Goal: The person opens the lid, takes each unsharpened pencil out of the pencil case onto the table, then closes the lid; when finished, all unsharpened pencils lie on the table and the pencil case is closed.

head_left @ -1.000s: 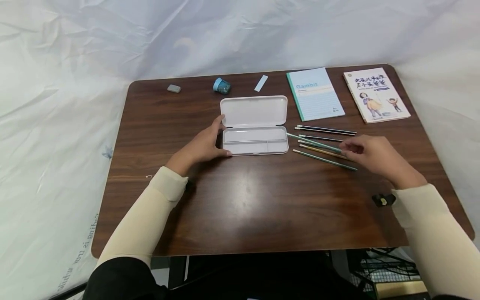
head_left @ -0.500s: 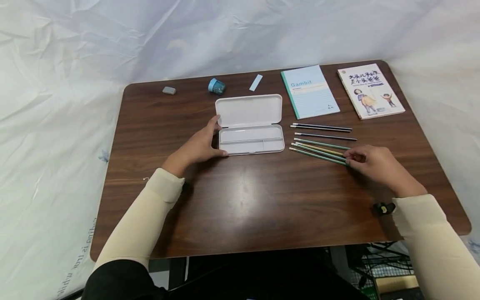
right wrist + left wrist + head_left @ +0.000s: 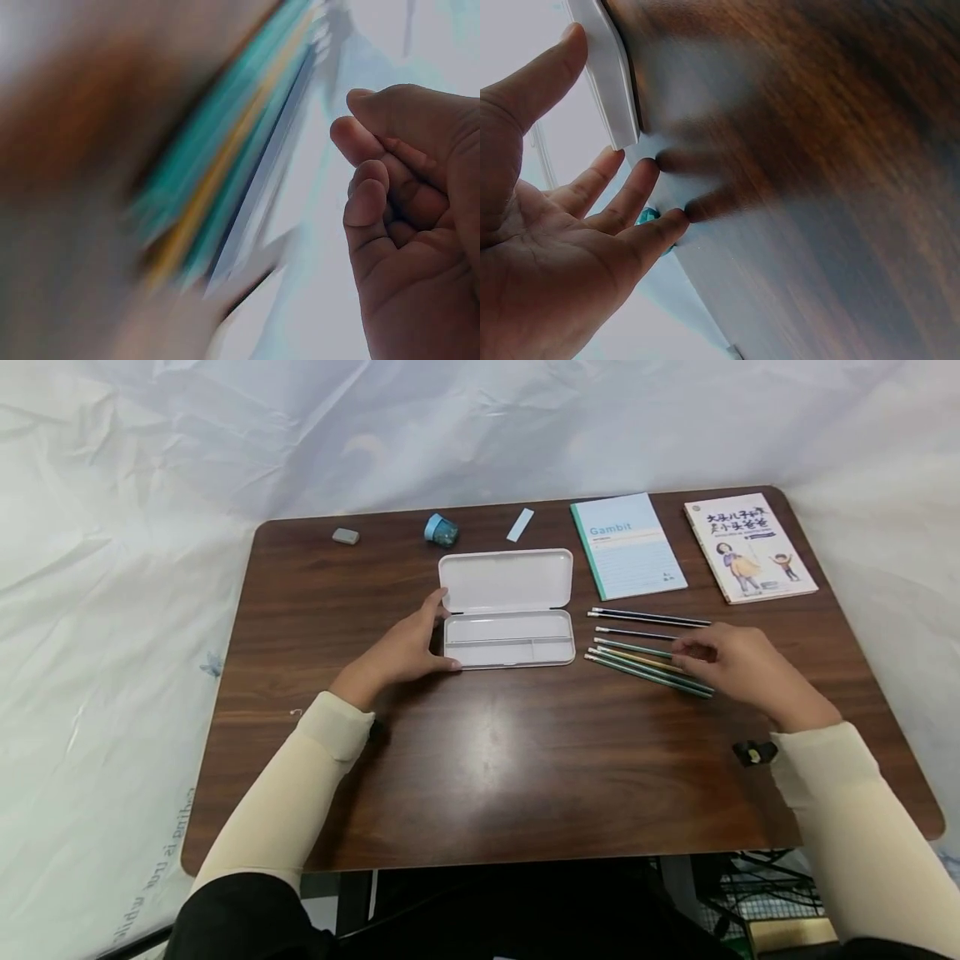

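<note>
In the head view, a white pencil case [image 3: 508,639] lies with its lid raised. At its left end rests my left hand [image 3: 401,652], thumb at the front edge and a finger near the hinge. The left wrist view shows this hand [image 3: 577,232] with extended fingers touching the case [image 3: 611,75]. To the case's right, several pencils lie side by side: dark ones [image 3: 651,617], a yellow one [image 3: 645,661] and green ones [image 3: 652,676]. Over their right ends hovers my right hand [image 3: 738,664], fingers loosely bent. In the right wrist view, this hand [image 3: 409,202] holds nothing.
Along the table's back stand or lie a grey eraser [image 3: 346,537], a small blue-capped jar [image 3: 441,530], a pale blue strip [image 3: 520,525], a Gambit notebook [image 3: 628,547] and a picture-covered book [image 3: 750,550]. The brown table [image 3: 480,777] extends in front.
My right hand set a green pencil down beside the front green one, released it and moved away towards the back. My left hand stays at the case. The head view shifted slightly.
</note>
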Action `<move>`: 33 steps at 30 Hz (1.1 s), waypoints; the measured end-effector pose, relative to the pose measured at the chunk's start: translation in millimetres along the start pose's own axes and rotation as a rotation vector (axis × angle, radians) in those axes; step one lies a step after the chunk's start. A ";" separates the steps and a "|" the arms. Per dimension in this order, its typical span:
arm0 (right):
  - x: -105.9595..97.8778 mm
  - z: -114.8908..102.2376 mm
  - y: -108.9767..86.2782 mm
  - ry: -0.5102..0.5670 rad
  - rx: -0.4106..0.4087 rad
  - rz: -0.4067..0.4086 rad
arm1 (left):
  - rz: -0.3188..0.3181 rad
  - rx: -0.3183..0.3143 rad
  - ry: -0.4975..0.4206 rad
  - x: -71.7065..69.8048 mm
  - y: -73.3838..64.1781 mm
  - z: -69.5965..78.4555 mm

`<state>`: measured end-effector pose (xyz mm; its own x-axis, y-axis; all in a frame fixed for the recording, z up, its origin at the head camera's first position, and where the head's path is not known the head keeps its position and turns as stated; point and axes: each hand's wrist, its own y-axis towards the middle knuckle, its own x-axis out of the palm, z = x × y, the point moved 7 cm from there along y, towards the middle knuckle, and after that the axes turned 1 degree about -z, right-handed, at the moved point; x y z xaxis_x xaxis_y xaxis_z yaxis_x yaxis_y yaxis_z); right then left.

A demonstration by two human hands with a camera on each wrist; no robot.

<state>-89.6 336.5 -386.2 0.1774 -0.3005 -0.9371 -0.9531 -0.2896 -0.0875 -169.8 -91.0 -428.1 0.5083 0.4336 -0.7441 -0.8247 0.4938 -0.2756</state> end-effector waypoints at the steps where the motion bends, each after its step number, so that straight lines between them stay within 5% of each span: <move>1: -1.9 -10.9 9.3 0.002 -0.020 -0.003 | -0.002 -0.003 -0.002 -0.2 -0.1 -0.1; 8: 3.1 -88.4 80.8 0.035 -0.208 -0.062 | -0.005 -0.015 -0.011 -0.7 -0.6 -0.5; 14: 25.3 -109.9 120.4 0.026 -0.244 -0.140 | -0.017 -0.006 -0.023 3.2 6.8 -4.5; 20: 41.6 -118.1 133.6 0.018 -0.267 -0.196 | -0.023 0.001 -0.003 8.5 15.0 -19.1; 29: 53.5 -117.6 137.8 0.039 -0.262 -0.250 | -0.003 -0.008 -0.015 -2.4 -1.8 3.3; 33: 57.1 -118.8 137.8 0.043 -0.279 -0.255 | -0.006 0.004 -0.027 0.0 0.4 -3.0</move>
<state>-181.7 171.5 -411.6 0.4163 -0.2231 -0.8814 -0.7748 -0.5944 -0.2154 -170.8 -93.0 -430.1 0.5194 0.4508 -0.7259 -0.8209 0.4993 -0.2773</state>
